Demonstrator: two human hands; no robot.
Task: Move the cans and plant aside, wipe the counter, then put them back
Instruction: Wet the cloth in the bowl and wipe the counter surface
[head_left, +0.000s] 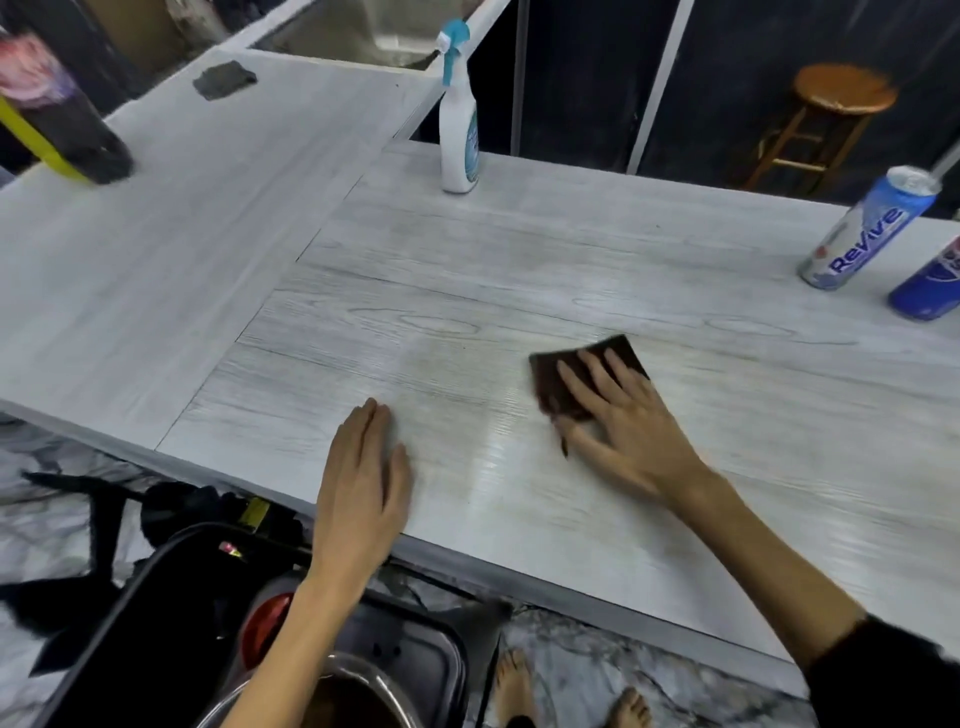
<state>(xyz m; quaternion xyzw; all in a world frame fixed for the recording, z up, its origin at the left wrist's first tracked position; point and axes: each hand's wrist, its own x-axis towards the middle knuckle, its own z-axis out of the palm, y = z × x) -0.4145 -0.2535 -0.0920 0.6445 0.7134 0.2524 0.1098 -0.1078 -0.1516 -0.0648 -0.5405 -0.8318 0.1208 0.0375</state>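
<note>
right hand (618, 415), fingers spread, presses a dark cloth (571, 379) on the worktop (467, 291); left hand (363, 478) flat, open; revive can (867, 234), blue can (930, 286) far right; spray bottle (460, 119) top centre.

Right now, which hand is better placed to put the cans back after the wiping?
The right hand. It presses the cloth on the counter on the same side as the two cans, which stand at the far right. The left hand lies flat near the front edge, farther from them.
</note>
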